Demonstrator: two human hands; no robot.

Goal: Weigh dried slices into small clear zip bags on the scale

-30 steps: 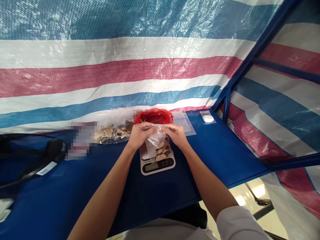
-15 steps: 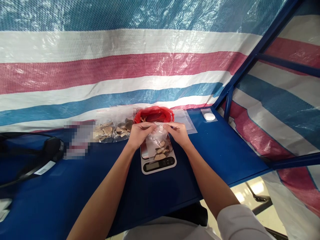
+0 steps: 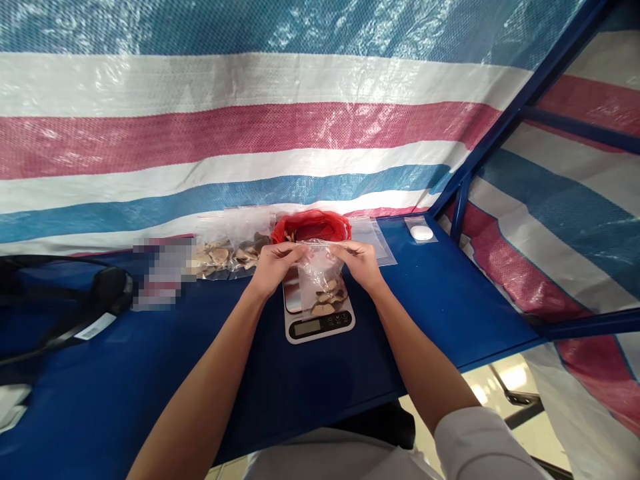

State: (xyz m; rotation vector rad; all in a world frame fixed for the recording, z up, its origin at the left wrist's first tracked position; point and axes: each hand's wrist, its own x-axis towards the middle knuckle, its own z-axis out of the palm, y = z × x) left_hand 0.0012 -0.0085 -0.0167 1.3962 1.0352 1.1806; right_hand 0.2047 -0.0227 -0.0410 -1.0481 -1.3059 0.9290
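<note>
at a blue desk (image 3: 435, 300), a person's left hand (image 3: 277, 265) and right hand (image 3: 359, 261) pinch the top edge of a clear bag (image 3: 315, 273) of dried slices (image 3: 327, 297) over a scale (image 3: 323, 325), each grip closed on the plastic; whether the mouth is sealed cannot be told. two filled bags (image 3: 214, 258) at left look finished; beyond, a red bag (image 3: 315, 220) and seemingly unfilled flat bags (image 3: 369, 235) remain.

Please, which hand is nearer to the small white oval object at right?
Right. The right hand is left of the white oval object, apart from it; the left hand is farther left, across the clear bag both hold.
</note>
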